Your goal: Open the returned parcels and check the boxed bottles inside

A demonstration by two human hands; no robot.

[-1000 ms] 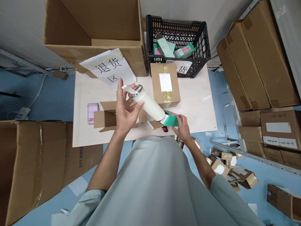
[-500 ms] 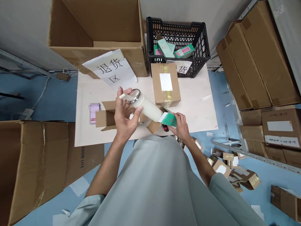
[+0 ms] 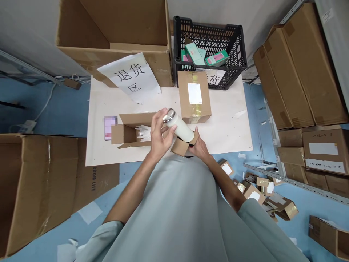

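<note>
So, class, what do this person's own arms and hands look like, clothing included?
Both sleeves are plain, pale grey-green, loose and about elbow-length, matching the top. The forearms are bare. The left hand and right hand wear no gloves, and no watch or bracelet shows.

Pale table (image 3: 229, 125) supporting a large carton (image 3: 161, 69), black crate (image 3: 239, 58), taped box (image 3: 187, 96), smaller open carton (image 3: 136, 119) and blurred lilac item (image 3: 109, 127).
</note>
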